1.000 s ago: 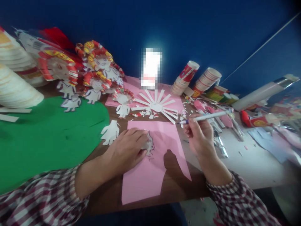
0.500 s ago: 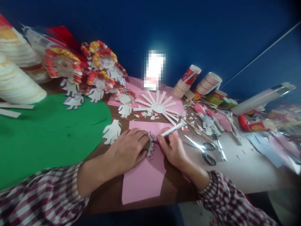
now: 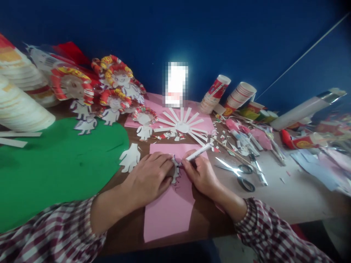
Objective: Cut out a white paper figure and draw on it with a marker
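Observation:
My right hand (image 3: 200,173) is closed round a white marker (image 3: 197,152), its tip down at the edge of a small white paper cutout (image 3: 174,177). Most of that cutout is hidden beneath my left hand (image 3: 152,174), which lies flat with fingers stretched and presses it onto a sheet of pink paper (image 3: 167,219). Dark wavy marks run along the cutout's right edge on the pink sheet. Left of my left hand lies another white paper figure (image 3: 129,157).
Black-handled scissors (image 3: 238,171) lie open to the right. Behind are a white paper cup cut into strips (image 3: 183,127), paper scraps and stacked cups (image 3: 241,95). A green sheet (image 3: 68,171) and several paper figures with red-yellow rings (image 3: 117,78) occupy the left.
The view has shifted slightly, so the table sits a little lower. My right hand keeps the marker at the cutout's edge, and my left hand stays flat on the cutout.

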`<move>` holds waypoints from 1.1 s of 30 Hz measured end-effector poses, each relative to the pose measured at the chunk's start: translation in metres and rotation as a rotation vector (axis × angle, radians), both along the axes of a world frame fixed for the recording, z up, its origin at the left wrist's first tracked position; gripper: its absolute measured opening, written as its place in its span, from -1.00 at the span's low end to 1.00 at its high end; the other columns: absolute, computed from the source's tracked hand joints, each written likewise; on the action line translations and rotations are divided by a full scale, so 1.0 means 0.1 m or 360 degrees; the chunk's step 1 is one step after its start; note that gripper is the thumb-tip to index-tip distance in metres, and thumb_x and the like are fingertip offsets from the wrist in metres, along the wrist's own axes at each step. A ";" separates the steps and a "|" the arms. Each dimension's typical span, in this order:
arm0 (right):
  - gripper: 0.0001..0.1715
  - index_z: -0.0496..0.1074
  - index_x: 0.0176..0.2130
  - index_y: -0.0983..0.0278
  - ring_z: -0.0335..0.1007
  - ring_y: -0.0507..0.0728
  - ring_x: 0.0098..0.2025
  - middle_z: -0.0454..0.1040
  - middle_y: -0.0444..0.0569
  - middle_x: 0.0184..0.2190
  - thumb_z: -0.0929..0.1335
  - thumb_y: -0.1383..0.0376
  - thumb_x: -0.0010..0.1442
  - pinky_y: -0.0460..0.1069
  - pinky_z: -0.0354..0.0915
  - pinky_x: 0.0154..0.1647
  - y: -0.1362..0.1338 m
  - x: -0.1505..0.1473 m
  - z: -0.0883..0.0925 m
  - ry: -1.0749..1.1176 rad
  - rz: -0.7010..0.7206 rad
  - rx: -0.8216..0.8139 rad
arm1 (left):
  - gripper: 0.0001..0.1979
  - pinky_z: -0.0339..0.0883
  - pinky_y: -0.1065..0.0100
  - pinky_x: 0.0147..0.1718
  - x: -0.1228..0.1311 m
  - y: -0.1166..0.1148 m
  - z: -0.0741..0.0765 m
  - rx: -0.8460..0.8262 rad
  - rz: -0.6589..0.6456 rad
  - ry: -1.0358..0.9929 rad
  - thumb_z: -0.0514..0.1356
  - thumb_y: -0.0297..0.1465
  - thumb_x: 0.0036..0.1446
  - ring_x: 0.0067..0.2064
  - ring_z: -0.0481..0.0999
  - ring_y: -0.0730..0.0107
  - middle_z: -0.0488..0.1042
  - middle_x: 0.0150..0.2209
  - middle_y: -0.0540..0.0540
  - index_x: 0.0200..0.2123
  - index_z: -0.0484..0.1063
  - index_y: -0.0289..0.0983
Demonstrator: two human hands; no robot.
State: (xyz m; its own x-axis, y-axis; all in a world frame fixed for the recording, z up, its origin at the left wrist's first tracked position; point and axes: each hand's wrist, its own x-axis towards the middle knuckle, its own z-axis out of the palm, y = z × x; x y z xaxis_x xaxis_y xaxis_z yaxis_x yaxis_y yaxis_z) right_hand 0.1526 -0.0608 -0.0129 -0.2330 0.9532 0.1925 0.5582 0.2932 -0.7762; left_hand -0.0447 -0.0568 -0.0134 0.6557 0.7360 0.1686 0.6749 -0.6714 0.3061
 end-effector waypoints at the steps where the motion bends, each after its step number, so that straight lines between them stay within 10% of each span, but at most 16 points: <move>1: -0.82 0.32 -0.33 0.29 0.26 0.04 -0.46 0.34 -0.10 -0.48 0.25 0.25 0.28 -0.10 0.23 -0.41 0.00 0.00 0.00 0.0006 0.0007 0.0002 | -0.67 0.27 0.05 0.04 0.00 0.00 0.00 0.0000 0.0002 0.0002 0.10 -0.38 0.17 0.10 0.34 0.07 0.41 0.06 -0.23 0.00 0.37 -0.32; 33: -0.83 0.29 -0.35 0.28 0.29 0.06 -0.39 0.34 -0.08 -0.44 0.23 0.27 0.28 -0.08 0.23 -0.35 0.01 0.01 -0.01 0.0031 0.0100 -0.0055 | -0.67 0.28 0.04 0.03 -0.01 0.00 -0.01 0.0018 0.0003 0.0002 0.09 -0.37 0.17 0.10 0.33 0.07 0.40 0.06 -0.23 0.00 0.37 -0.31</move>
